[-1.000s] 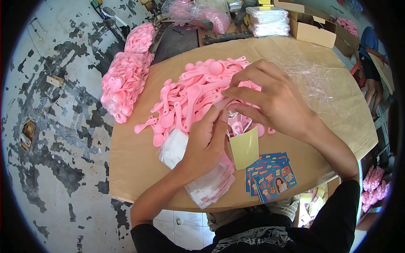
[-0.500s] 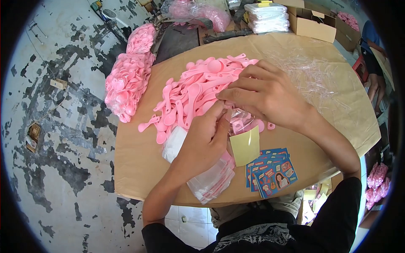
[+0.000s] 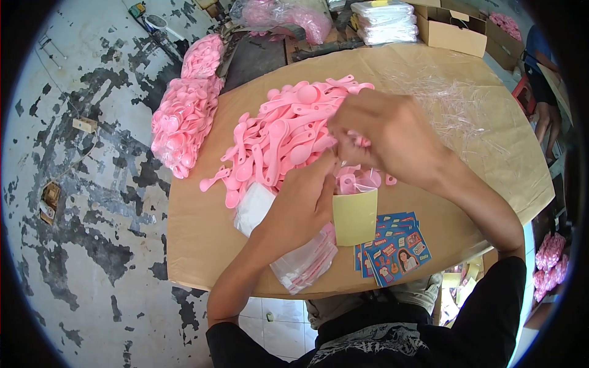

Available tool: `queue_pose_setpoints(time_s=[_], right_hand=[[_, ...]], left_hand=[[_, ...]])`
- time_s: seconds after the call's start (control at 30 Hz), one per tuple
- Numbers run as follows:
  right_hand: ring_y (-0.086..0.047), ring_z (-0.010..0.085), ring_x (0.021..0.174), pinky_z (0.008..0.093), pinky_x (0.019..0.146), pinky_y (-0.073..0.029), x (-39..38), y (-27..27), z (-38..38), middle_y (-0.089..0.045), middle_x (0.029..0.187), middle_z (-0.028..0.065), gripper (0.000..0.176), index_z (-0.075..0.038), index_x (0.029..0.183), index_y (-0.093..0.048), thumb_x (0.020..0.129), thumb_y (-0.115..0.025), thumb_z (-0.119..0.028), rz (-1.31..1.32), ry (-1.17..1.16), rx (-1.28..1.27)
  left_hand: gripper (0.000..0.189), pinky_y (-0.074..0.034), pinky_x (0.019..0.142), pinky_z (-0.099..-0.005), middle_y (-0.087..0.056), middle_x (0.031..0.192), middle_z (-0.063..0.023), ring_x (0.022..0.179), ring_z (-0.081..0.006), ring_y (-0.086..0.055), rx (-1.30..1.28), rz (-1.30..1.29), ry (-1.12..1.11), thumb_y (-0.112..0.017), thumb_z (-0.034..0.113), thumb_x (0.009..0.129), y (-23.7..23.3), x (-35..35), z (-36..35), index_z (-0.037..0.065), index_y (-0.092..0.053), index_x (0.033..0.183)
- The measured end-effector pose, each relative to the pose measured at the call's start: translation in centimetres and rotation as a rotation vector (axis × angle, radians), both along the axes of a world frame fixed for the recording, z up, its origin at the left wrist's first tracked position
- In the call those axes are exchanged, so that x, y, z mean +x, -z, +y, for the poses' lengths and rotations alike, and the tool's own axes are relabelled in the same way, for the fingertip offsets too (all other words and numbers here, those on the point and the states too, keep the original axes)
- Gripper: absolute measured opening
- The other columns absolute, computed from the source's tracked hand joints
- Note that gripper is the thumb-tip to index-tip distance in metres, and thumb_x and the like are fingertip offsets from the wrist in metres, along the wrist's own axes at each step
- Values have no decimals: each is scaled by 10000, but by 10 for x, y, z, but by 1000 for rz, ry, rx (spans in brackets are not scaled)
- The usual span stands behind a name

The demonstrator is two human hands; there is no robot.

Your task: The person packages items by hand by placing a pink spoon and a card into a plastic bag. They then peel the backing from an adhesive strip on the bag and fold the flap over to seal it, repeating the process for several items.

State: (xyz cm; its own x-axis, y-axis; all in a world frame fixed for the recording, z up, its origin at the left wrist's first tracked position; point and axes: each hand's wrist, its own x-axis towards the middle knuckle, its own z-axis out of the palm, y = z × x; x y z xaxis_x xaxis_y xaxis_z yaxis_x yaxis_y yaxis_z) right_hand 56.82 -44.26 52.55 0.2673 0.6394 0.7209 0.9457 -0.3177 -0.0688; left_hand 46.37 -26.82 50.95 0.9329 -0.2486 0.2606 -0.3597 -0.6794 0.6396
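Observation:
A small clear plastic bag (image 3: 368, 178) with a pink spoon in it hangs in front of me, a yellow card (image 3: 354, 218) at its lower part. My left hand (image 3: 297, 199) pinches the bag's upper end between thumb and fingers. My right hand (image 3: 392, 132), slightly blurred, is closed close above at the same end; its fingertips are partly hidden. Beyond both hands lies a heap of pink plastic measuring spoons (image 3: 278, 135). Under my left wrist is a stack of flat clear bags (image 3: 305, 260). Blue printed cards (image 3: 396, 251) lie fanned near the table edge.
Thin clear plastic strips (image 3: 457, 116) are scattered on the paper-covered table (image 3: 491, 202). Bulging bags of pink spoons (image 3: 187, 122) stand at the left edge. At the back are packed clear bags (image 3: 385, 23) and a cardboard box (image 3: 453, 34). Another person sits far right.
My right hand has turned and curled its fingers inward over the bag's upper end. The yellow card now hangs straighter and slightly lower. My left hand stays nearly in place.

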Motion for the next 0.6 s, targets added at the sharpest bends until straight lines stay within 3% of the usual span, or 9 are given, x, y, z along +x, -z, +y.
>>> queue_pose_setpoints(time_s=[0.03,0.1,0.2,0.23,0.27,0.3,0.37,0.47,0.6], right_hand=[[-573,150,689,298,634,-482,4,-2,-3,-638,805,22,144,-98,879,-672,746,-679,-154,154,-31,98],[-526,112,623,287,593,-462,22,-17,-13,-625,782,6,110,-86,891,-668,800,-648,-142,458,-89,293],[-502,73,620,252,571,-444,52,-47,-50,-624,786,-17,129,-56,928,-666,862,-581,-128,807,-171,314],[-520,69,641,238,575,-443,69,-47,-64,-627,800,-18,141,-58,947,-662,869,-571,-132,882,-195,211],[-538,65,663,224,580,-442,89,-43,-81,-631,814,-19,153,-59,966,-659,877,-561,-137,956,-218,108],[-556,61,684,210,584,-441,107,-37,-96,-634,828,-20,165,-61,984,-655,884,-551,-141,1028,-239,6],[-602,95,759,238,652,-489,142,-3,-111,-673,910,25,241,-33,1098,-647,895,-542,-111,1051,7,-267],[-636,142,870,285,747,-512,198,71,-143,-691,983,65,272,-16,1160,-630,916,-538,-91,-226,543,-137],[-640,202,976,322,853,-495,137,-2,-124,-680,1072,115,324,-25,1217,-609,907,-551,-101,437,376,69]], left_hand=[[315,-470,656,-261,-660,920,-93,733,-144,-614,23,-55,33,-415,6,969,4,0,0,-32,-489,1273],[369,-492,667,-293,-658,994,-132,747,-155,-637,-265,-5,45,-417,32,976,15,2,0,-12,-432,1341],[403,-516,772,-296,-629,1137,-134,851,-157,-650,-681,143,18,-410,106,1009,6,4,-6,14,-385,1401],[407,-522,822,-290,-614,1191,-125,900,-154,-651,-814,207,3,-406,136,1023,1,4,-5,22,-376,1413],[398,-547,852,-351,-586,1225,-208,1002,-283,-665,-792,198,-17,-371,152,1029,7,7,1,0,-356,1396],[401,-546,859,-356,-580,1238,-213,1008,-288,-663,-832,217,5,-378,153,1027,7,8,3,0,-354,1397],[409,-544,871,-365,-568,1265,-222,1020,-300,-660,-910,252,53,-392,156,1024,6,13,4,0,-350,1399],[425,-538,897,-378,-561,1276,-230,1064,-293,-643,-847,272,40,-462,136,1000,10,14,9,-25,-375,1384],[388,-536,911,-358,-589,1232,-194,1093,-257,-625,-802,341,-6,-513,154,987,19,16,11,-48,-468,1314]])
